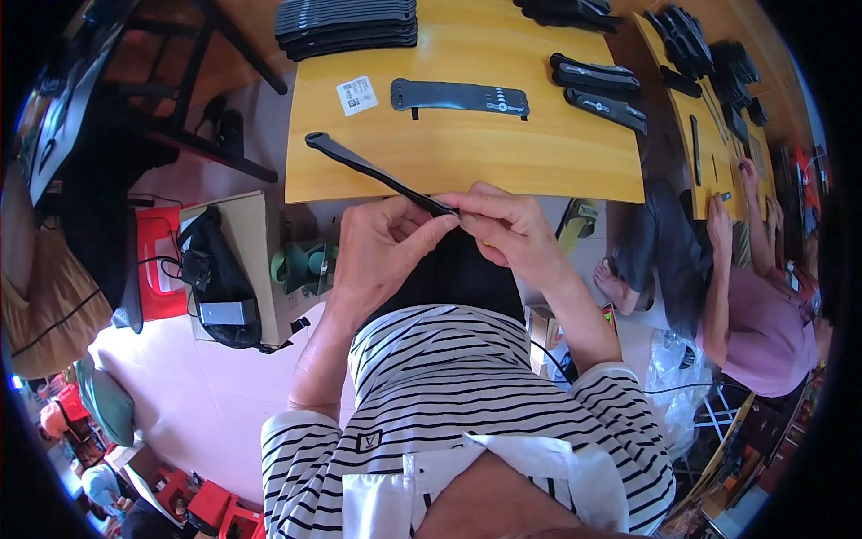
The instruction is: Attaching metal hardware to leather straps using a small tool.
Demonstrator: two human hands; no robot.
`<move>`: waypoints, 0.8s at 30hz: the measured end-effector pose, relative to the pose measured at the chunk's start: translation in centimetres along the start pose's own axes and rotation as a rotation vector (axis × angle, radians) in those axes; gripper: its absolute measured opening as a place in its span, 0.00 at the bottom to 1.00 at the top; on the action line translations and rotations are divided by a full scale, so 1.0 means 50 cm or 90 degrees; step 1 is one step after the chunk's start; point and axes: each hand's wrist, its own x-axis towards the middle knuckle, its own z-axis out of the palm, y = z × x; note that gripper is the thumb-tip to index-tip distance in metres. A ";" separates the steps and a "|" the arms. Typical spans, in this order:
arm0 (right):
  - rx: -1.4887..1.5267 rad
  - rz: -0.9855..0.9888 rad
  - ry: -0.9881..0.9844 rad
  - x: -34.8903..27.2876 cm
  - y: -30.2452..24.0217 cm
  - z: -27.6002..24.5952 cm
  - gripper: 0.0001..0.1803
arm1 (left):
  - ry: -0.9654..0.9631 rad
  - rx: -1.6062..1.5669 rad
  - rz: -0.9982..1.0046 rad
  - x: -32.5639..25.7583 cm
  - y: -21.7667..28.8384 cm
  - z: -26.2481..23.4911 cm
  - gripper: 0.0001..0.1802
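Note:
A long, flat black strap [359, 164] with a rounded far end slants over the table's near edge, seen nearly edge-on. My left hand [386, 247] pinches it near its lower end between thumb and fingers. At that same end my right hand [507, 225] is closed on the tip, its thumb and fingertips almost touching my left thumb. What the fingertips do there is partly hidden. A similar black strap [449, 95] with pale printing lies flat on the table beyond, two small dark tabs showing under its near edge.
The yellow wooden table [539, 162] carries a white printed label [356, 94], a stack of black straps [346, 25] at far left and folded straps [603, 108] at right. Left of me stands a cardboard box [260, 260]. Another person in pink [763, 332] works at a table to the right.

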 end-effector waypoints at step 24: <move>0.091 0.068 -0.040 0.011 0.026 0.015 0.15 | 0.061 0.208 -0.015 -0.036 0.008 0.019 0.12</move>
